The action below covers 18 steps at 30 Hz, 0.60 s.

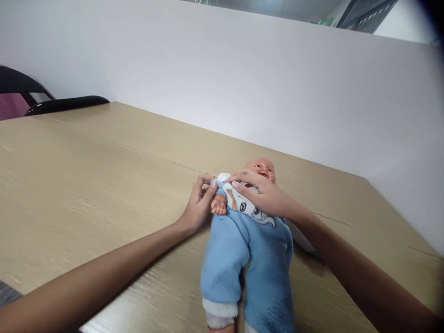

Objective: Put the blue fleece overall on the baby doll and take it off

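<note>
A baby doll point(268, 259) in a fuzzy blue outfit lies on its back on the wood-toned bench point(104, 171), its head towards the pale wall point(208, 78) and its 2 legs towards the wearer. The left hand point(199, 203) is beside the doll's bent arm, thumb and fingers pinching the blue sleeve point(219, 188) above the small plastic hand point(218, 204). The right hand point(265, 193) lies across the doll's chest, just below the head point(260, 165), partly covering the white cartoon patch point(239, 199); its fingers stretch close together towards that sleeve, though I cannot tell whether their tips grip cloth. Something white point(301, 237) shows beneath the right forearm. A black chair point(69, 104) stands at the bench's far left edge.
</note>
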{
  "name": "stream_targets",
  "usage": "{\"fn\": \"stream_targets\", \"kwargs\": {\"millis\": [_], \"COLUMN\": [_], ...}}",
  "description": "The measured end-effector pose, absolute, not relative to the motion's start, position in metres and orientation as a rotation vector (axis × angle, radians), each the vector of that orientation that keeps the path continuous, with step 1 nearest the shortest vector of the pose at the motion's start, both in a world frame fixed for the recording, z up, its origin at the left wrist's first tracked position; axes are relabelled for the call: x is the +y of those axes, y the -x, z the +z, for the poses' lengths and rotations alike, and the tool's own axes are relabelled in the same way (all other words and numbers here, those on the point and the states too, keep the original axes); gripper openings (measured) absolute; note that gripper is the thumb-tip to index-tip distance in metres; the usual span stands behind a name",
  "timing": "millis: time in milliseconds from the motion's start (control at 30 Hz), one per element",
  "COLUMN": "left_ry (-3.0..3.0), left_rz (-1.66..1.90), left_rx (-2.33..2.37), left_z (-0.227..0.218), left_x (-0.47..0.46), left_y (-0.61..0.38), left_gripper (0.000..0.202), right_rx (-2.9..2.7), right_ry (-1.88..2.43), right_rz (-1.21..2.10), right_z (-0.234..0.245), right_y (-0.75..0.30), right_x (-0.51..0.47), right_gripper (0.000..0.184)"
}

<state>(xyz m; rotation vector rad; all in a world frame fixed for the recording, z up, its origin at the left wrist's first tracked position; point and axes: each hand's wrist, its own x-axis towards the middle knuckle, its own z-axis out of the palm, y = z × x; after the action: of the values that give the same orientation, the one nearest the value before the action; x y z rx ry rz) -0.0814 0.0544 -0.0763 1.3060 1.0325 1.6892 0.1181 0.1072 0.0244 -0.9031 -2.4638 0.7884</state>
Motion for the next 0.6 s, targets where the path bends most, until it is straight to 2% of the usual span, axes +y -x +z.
{"fn": "stream_targets", "kwargs": {"millis": [100,333,600], "left_ry": [-1.147,-0.927,-1.112], "left_rz": [1.609,1.416,1.138], "left_rx": [1.011,0.957,0.914], "left_z": [-0.079,-0.083,-0.076], "left_x": [0.062,0.093,0.129], "left_y": [0.082,0.083,0.085], "left_gripper": [0.028,0.04,0.04], "right_rx": [-2.444,-2.127,-1.786], "right_ry": [1.04,1.158,0.927], "right_rz": [0.721,0.715,1.34], "right_z": [0.02,-0.017,-0.042], "right_y": [-0.123,-0.128,-0.143], "right_x": [0.094,0.105,0.123], "right_gripper": [0.033,0.028,0.034]}}
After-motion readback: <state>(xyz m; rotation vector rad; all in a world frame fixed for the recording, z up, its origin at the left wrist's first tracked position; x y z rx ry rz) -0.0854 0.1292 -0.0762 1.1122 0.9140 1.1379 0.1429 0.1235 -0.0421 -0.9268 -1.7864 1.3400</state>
